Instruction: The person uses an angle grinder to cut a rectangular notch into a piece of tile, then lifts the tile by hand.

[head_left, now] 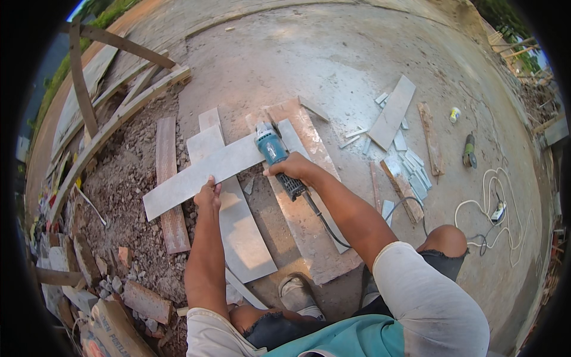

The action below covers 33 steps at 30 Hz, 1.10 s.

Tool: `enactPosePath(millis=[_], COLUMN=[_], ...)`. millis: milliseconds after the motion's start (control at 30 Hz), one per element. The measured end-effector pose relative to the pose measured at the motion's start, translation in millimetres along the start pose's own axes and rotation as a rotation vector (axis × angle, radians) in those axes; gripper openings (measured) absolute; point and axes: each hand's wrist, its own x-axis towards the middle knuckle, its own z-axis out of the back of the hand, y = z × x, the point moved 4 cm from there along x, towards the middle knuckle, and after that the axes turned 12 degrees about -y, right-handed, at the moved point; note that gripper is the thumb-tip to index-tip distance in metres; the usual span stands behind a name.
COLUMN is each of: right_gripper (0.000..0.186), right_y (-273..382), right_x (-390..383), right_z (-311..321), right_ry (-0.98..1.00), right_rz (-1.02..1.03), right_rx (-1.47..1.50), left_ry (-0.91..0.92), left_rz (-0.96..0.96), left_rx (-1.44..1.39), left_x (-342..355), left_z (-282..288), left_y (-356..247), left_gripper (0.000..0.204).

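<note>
My right hand (292,169) is wrapped around the rear body of a teal angle grinder (272,147), whose black cord runs back under my forearm. The grinder's head rests at the right end of a long light-grey tile strip (193,178); its disc is mostly hidden. My left hand (208,194) grips the near edge of that strip, thumb on top. Beneath the strip lie another grey tile (241,238) and a wide dusty board (303,223). A narrow tile piece (292,138) sits on the board just right of the grinder.
Right of the board are a loose tile (392,113), several cut strips (416,172) and wooden planks (431,140). Farther right lie a second grinder (469,150), a small can (455,115) and a coiled white cord (491,208). Rubble (131,172) and a timber frame (113,119) stand left.
</note>
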Motion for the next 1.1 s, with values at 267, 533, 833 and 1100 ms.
enactPosePath(millis=[267, 533, 833, 1100], right_gripper=[0.051, 0.053, 0.056, 0.056], right_y=[-12, -13, -19, -15], right_x=[-3, -4, 2, -12], right_z=[0, 0, 0, 3], right_ry=[-0.022, -0.012, -0.004, -0.007], right_rz=[-0.042, -0.068, -0.067, -0.081], right_rx=[-0.021, -0.040, -0.001, -0.030], left_ry=[-0.011, -0.019, -0.004, 0.011], left_rz=[-0.015, -0.008, -0.001, -0.009], left_rx=[-0.003, 0.003, -0.005, -0.010], left_x=[-1, -1, -1, -1], left_z=[-1, 0, -1, 0], left_y=[0, 0, 1, 1], left_gripper=[0.032, 0.031, 0.032, 0.032])
